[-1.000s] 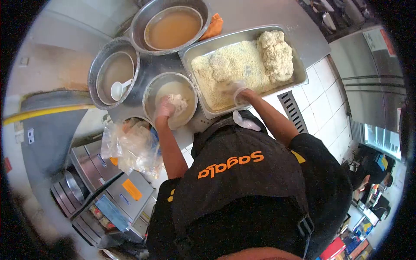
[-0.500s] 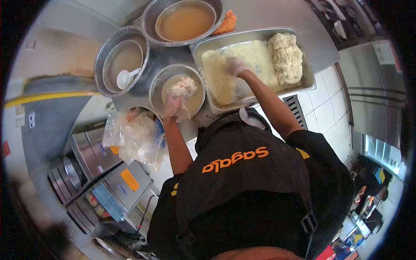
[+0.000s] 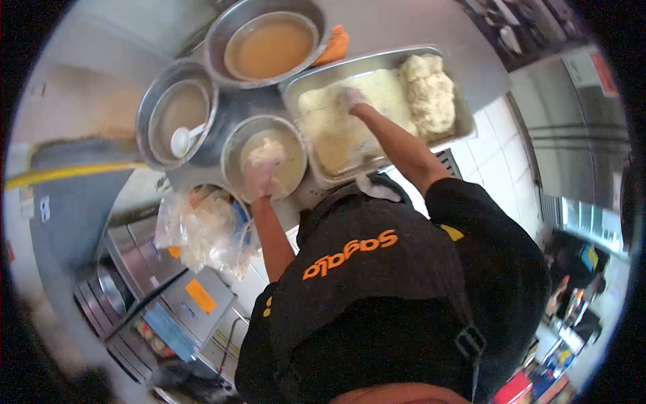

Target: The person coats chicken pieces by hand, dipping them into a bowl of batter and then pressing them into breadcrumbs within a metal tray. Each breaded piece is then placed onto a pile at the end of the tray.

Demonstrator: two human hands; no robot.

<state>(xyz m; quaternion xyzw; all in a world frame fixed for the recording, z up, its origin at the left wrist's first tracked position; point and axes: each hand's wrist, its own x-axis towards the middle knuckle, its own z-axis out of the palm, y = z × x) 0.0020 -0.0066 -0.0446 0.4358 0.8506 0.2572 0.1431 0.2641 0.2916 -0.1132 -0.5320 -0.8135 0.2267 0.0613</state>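
Note:
My left hand, in a clear glove, grips a pale pink piece of raw meat. It is down in a round metal bowl holding cloudy liquid. To the right, my gloved right hand is in pale yellow breading inside a rectangular steel tray. Its fingers are blurred and partly hidden, so whether they close on anything does not show. Coated pieces lie heaped at the tray's right end, apart from my right hand.
At the far left a metal bowl holds liquid and a white ladle. A larger bowl with brownish liquid stands behind, beside an orange cloth. A clear plastic bag hangs near my left forearm.
My left hand has lowered the raw meat deeper into the bowl. My right hand has shifted slightly within the breading. The whole view has tilted a little.

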